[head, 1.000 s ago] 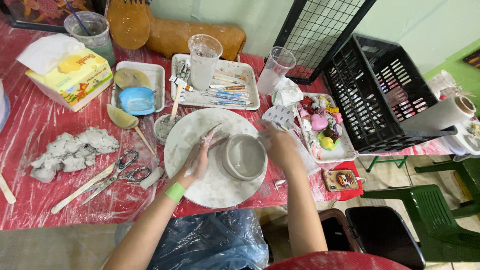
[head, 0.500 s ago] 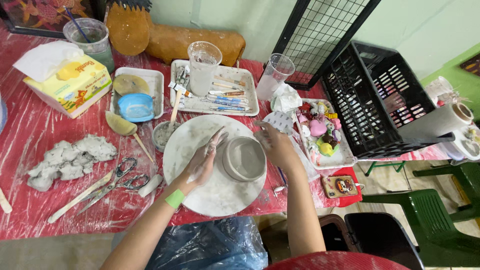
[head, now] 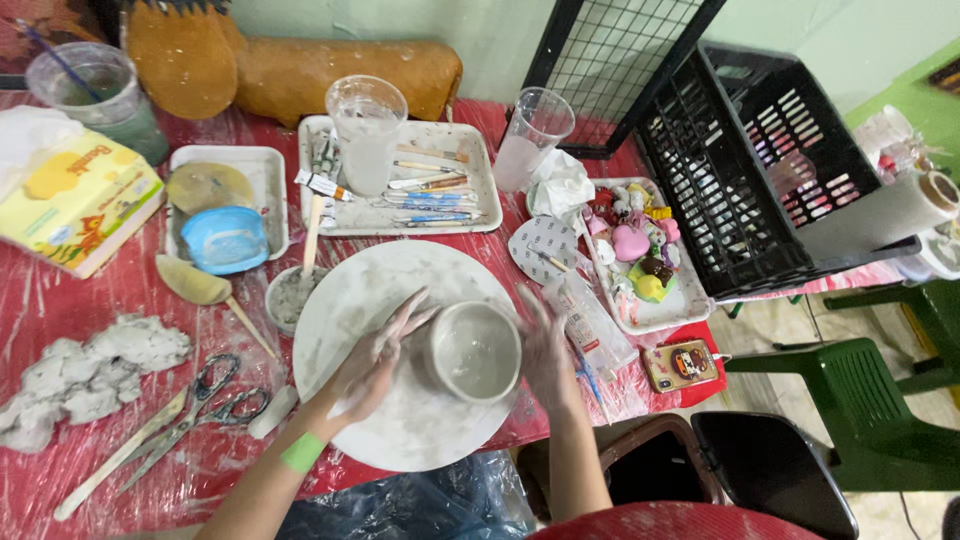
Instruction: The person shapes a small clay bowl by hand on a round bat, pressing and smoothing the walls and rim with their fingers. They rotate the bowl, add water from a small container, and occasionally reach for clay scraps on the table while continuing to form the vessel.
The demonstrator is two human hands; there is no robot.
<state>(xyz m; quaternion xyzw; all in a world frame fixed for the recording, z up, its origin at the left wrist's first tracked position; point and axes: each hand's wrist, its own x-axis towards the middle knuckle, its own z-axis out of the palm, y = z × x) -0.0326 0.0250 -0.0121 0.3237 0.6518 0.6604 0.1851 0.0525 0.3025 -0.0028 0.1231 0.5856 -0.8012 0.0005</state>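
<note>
Shaping step: left hand (head: 372,362) and right hand (head: 545,350) cup the clay bowl (head: 472,350) on the round board (head: 405,350), fingers spread, flat against its wall, not gripping; next probably needs light, even pressure.

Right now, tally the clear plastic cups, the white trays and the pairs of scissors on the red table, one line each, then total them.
Clear plastic cups: 3 (left back cup, middle cup, right cup)
White trays: 3 (left tray, middle tray, right tray)
Scissors: 1
Total: 7
</note>
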